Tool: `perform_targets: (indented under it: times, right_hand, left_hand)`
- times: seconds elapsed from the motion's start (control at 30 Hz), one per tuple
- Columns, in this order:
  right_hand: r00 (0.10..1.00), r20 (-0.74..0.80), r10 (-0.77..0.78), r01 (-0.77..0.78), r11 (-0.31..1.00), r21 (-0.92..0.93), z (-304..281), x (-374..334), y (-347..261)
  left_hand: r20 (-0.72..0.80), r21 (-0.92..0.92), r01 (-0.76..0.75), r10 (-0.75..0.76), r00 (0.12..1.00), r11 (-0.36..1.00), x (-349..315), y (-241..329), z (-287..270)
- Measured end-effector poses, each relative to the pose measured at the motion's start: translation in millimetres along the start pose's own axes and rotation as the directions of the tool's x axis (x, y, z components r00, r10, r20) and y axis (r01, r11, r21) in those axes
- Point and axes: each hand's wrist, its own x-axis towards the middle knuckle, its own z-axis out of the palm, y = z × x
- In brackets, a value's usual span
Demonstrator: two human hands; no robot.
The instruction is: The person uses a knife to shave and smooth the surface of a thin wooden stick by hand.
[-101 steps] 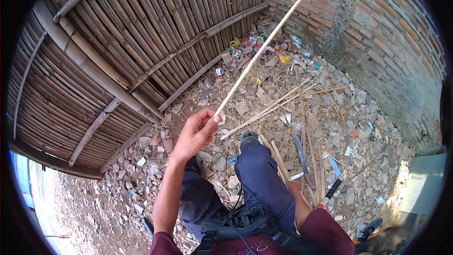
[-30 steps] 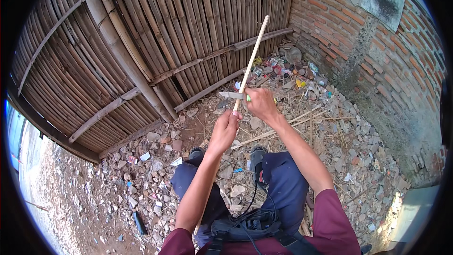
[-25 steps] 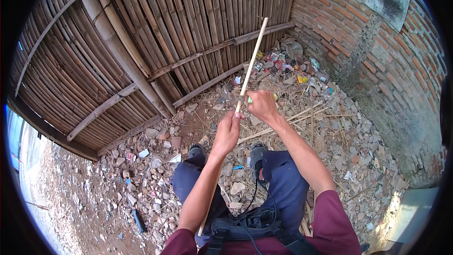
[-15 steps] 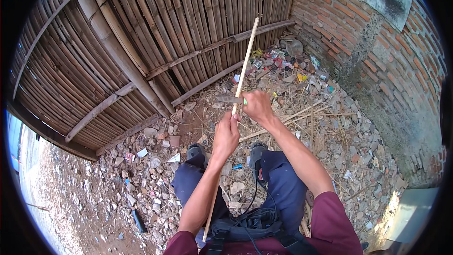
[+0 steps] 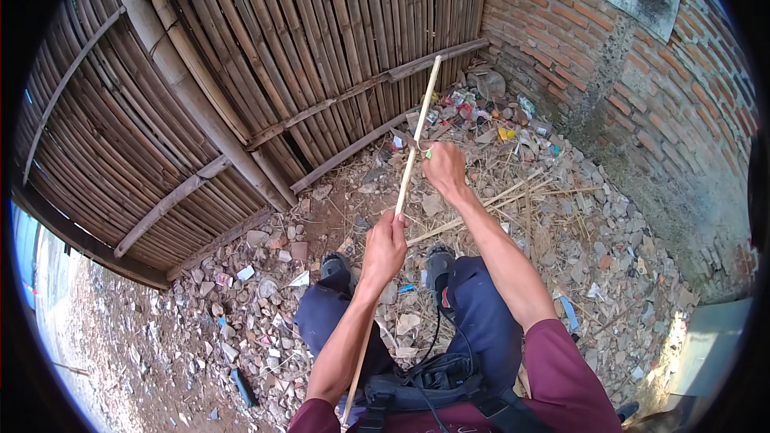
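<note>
A long, thin, pale bamboo strip (image 5: 407, 180) slants up and away from me, its lower end passing under my left forearm to my lap. My left hand (image 5: 385, 250) is closed round it at mid-length, thumb on top. In my right hand (image 5: 446, 170), closed in a fist, is a knife (image 5: 404, 140) with a green bit of handle showing. Its blade lies across the strip, above my left hand and below the far tip. A thin pale curl stands out at the blade.
A bamboo slat fence (image 5: 321, 48) rises ahead and left; a brick wall (image 5: 553, 48) meets it at right. Stones and litter (image 5: 481, 104) cover the ground. Loose bamboo strips (image 5: 505, 196) lie beyond my right knee. A black pouch (image 5: 425, 381) with cords sits at my waist.
The knife and my right hand have slid up the strip, away from my left hand. My left hand and the strip sit slightly lower in view, and the strip's far end is lower too.
</note>
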Motion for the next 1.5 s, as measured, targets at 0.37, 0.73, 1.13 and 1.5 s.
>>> perform_targets:
  times: [0.37, 0.73, 1.13, 1.5]
  right_hand:
    - [0.986, -0.02, -0.165, 0.166, 0.979, 0.118, -33, -11, -12]
    - [0.982, -0.073, -0.175, 0.185, 0.97, 0.157, -50, -16, -14]
    - [0.928, -0.162, 0.334, -0.294, 0.928, 0.227, -42, 11, 34]
    - [0.855, 0.391, 0.34, -0.515, 0.485, 0.707, -47, 2, 26]
  left_hand:
    - [0.153, -0.135, 0.117, -0.096, 0.984, 0.984, 7, -1, -8]
    - [0.028, 0.039, -0.038, 0.037, 0.999, 0.999, -24, 10, -3]
    - [0.192, 0.147, 0.032, -0.061, 0.98, 0.989, -95, 33, -38]
    - [0.176, -0.154, 0.266, -0.239, 0.955, 0.951, -110, -4, -84]
